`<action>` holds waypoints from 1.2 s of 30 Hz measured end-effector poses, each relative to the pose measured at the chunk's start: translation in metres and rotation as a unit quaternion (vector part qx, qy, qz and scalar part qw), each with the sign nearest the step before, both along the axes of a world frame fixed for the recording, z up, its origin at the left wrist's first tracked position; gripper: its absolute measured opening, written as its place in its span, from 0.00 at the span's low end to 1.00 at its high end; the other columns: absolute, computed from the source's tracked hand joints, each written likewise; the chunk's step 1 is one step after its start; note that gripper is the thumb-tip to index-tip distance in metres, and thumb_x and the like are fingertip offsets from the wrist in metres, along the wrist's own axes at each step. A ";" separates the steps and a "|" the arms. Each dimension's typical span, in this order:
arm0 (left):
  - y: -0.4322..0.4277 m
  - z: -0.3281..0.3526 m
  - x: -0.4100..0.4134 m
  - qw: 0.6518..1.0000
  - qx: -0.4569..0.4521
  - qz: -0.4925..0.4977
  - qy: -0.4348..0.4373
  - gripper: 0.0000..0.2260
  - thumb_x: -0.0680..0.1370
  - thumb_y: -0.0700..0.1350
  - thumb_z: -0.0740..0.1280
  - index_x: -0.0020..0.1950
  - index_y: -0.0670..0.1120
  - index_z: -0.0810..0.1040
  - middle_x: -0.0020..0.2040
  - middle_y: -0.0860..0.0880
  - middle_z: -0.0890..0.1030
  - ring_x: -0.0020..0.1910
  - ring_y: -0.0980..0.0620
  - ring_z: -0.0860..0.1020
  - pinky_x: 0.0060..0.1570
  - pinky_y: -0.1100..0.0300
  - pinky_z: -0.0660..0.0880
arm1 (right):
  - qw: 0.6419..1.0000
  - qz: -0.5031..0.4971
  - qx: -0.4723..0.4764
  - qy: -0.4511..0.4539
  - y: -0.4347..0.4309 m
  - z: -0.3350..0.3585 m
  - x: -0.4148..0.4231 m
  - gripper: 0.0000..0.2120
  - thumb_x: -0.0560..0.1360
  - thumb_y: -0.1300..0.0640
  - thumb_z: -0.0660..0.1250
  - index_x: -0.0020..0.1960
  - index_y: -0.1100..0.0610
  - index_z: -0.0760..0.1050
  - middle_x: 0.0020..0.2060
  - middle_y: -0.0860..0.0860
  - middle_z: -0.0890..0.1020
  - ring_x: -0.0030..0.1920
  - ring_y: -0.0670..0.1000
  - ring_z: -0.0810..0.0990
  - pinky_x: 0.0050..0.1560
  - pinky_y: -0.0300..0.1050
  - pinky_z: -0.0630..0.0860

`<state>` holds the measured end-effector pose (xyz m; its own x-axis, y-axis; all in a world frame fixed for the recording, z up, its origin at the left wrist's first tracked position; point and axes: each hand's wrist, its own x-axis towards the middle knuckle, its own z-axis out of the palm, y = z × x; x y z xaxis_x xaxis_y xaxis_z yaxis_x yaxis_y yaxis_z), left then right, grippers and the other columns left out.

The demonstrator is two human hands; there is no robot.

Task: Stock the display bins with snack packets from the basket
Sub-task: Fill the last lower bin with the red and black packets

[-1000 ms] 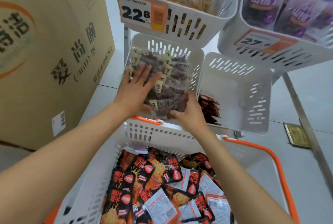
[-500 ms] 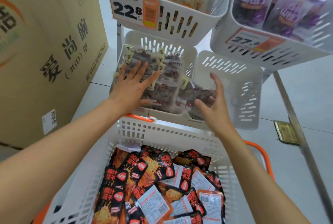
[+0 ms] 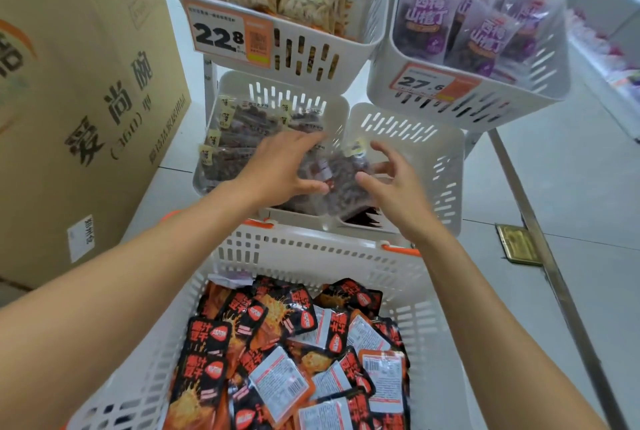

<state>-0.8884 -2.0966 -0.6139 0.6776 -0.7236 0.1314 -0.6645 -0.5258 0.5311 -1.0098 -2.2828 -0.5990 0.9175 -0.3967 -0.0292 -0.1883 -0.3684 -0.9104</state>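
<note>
Reaching over the far rim of the basket (image 3: 311, 247), you have both hands on one clear packet (image 3: 341, 187) of dark brown snacks. That packet sits between your hands, above the place where the lower left bin (image 3: 287, 93) and the lower right bin (image 3: 440, 166) meet side by side.

Your left hand (image 3: 280, 170) lies over the packet's left part, fingers stretched across its top and thumb curled in at its near edge. Your right hand (image 3: 394, 183) is on the packet's right side, thumb against the near face and fingers bent round the far side. The view is blurred here, so that pinch looks likely rather than certain. Your hands are close together but not touching, with only the packet between them.

More clear packets of the same kind (image 3: 235, 152) fill the lower left bin. A few dark red packets (image 3: 360, 220) lie at the near edge of the lower right bin, below the one you hold.

Beneath your forearms, the basket holds a heap of red-and-black packets (image 3: 277, 343).

Above, the upper left bin (image 3: 311, 59) holds pale snack bags and the upper right bin (image 3: 519, 97) holds purple ones. A cardboard box (image 3: 86, 100) stands to the left.
</note>
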 end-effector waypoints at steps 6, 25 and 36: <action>0.021 -0.038 0.025 0.953 0.257 0.005 -0.160 0.49 0.73 0.67 0.66 0.78 0.57 0.32 0.81 0.45 0.37 0.79 0.44 0.37 0.73 0.39 0.35 | 0.994 -0.086 -0.063 0.025 -0.008 -0.019 0.013 0.22 0.74 0.58 0.70 0.62 0.46 0.64 0.43 0.38 0.76 0.39 0.36 0.78 0.38 0.30 0.75; 0.022 -0.061 0.034 0.958 0.215 0.021 -0.191 0.48 0.76 0.58 0.69 0.79 0.57 0.33 0.82 0.45 0.44 0.80 0.44 0.43 0.74 0.37 0.40 | 0.966 0.001 -0.240 0.099 0.015 -0.075 0.064 0.24 0.73 0.52 0.74 0.66 0.57 0.72 0.57 0.54 0.79 0.55 0.53 0.78 0.50 0.38 0.71; 0.025 -0.057 0.035 0.960 0.208 0.010 -0.185 0.49 0.74 0.60 0.70 0.79 0.57 0.34 0.82 0.45 0.43 0.80 0.44 0.43 0.75 0.36 0.40 | 0.939 0.068 -0.333 0.051 0.015 -0.080 0.053 0.34 0.69 0.51 0.77 0.71 0.53 0.71 0.67 0.52 0.76 0.70 0.55 0.69 0.69 0.48 0.61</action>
<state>-0.8536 -2.0711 -0.6706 0.6547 -0.7528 0.0682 -0.7546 -0.6561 0.0014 -0.9571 -2.2674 -0.6792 0.9670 -0.2372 0.0925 -0.1723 -0.8771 -0.4484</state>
